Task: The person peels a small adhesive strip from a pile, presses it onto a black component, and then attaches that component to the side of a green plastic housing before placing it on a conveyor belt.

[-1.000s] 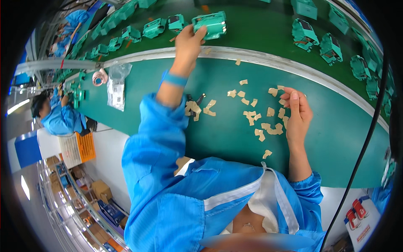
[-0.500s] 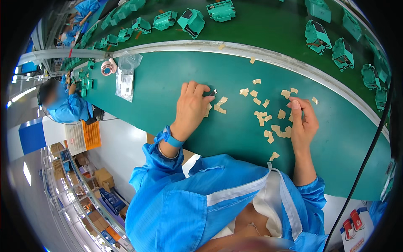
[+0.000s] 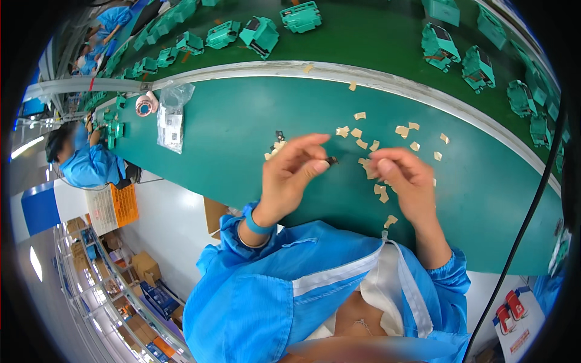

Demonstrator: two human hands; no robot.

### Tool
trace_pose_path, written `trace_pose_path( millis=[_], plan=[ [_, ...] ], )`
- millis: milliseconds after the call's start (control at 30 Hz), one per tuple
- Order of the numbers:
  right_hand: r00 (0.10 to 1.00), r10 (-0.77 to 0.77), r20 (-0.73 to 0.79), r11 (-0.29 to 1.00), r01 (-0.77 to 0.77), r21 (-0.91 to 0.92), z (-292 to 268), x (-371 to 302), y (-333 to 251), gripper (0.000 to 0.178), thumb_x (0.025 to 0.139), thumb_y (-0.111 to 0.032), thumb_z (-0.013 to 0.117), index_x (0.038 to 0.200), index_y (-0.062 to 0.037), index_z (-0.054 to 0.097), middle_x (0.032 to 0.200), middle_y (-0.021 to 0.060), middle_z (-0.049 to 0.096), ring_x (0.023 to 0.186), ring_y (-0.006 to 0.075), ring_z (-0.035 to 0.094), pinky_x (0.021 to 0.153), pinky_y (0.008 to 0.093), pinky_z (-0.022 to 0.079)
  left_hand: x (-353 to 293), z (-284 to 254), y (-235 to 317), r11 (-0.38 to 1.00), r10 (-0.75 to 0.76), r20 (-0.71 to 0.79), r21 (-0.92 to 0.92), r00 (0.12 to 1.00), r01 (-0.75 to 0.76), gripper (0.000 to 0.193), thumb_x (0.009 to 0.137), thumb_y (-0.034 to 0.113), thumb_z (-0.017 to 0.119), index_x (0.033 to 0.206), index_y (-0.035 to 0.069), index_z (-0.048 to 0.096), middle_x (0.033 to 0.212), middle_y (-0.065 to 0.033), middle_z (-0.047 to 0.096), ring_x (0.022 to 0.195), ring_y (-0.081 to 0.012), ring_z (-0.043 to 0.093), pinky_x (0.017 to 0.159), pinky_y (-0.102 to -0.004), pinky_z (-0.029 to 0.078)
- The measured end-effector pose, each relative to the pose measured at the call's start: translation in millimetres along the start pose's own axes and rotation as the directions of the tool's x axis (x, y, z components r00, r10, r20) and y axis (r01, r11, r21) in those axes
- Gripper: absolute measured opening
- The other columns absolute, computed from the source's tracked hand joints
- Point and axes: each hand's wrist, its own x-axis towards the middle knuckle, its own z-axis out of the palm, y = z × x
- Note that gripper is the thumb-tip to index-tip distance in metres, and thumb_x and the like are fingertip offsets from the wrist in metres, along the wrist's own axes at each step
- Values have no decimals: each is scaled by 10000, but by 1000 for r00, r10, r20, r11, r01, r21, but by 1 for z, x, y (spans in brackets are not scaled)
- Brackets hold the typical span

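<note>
Left hand (image 3: 287, 180) pinches 1 small, dark piece (image 3: 332, 160); right hand (image 3: 413, 186) curled, grip unclear.

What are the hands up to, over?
Left hand: holding dark piece. Right hand: near tan bits, grip unclear. More bits scattered around.

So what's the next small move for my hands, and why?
Probably ease the right hand left toward the dark part: the left hand has that part at its fingertips, and a gap separates the hands. A tan piece shows at the right fingertips, though whether it is held I can't tell.
</note>
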Motion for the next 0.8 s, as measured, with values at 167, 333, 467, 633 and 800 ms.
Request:
trace_pose_path(
  millis=[167, 333, 467, 633, 800],
  plan=[
    [871, 328, 365, 827, -451, 335, 5, -4, -4, 196, 899, -121, 591, 1046, 5, 623, 875, 86, 657, 736, 112, 609, 634, 225, 482, 2, 31, -11, 848, 139, 212, -530, 967, -6, 154, 847, 87, 649, 998, 60, 660, 1135, -95, 541, 950, -182, 530, 837, -332, 454],
    [837, 349, 421, 796, -502, 338, -5, -5, -8, 183, 875, -99, 618, 1020, 13, 615, 841, 93, 658, 684, 106, 602, 592, 223, 478, 9, 30, -18, 909, 141, 270, -417, 952, -16, 75, 782, 62, 696, 846, 95, 716, 1258, -87, 473, 1065, -198, 426, 898, -354, 389],
    [822, 378, 426, 776, -532, 338, -7, -6, -11, 159, 850, -78, 645, 982, 8, 621, 822, 89, 662, 660, 100, 599, 572, 219, 475, 14, 26, -10, 951, 230, 331, -275, 915, -140, 85, 794, 60, 685, 863, 98, 716, 1227, -91, 493, 1078, -211, 464, 883, -338, 396],
    [822, 354, 447, 798, -515, 314, -10, -4, -20, 158, 845, -76, 649, 974, 11, 624, 812, 93, 663, 656, 97, 602, 576, 215, 478, 13, 25, -13, 946, 292, 332, -241, 897, -219, 85, 783, 64, 688, 858, 97, 711, 1198, -97, 518, 1107, -227, 490, 841, -343, 414],
    [843, 371, 390, 817, -496, 296, -12, -5, -17, 164, 847, -66, 642, 984, 22, 617, 803, 104, 667, 652, 96, 602, 588, 219, 490, 5, 37, 1, 926, 372, 58, 42, 926, -375, 211, 705, 50, 710, 914, 80, 698, 1150, -114, 549, 1022, -239, 536, 729, -327, 418]
  ],
)
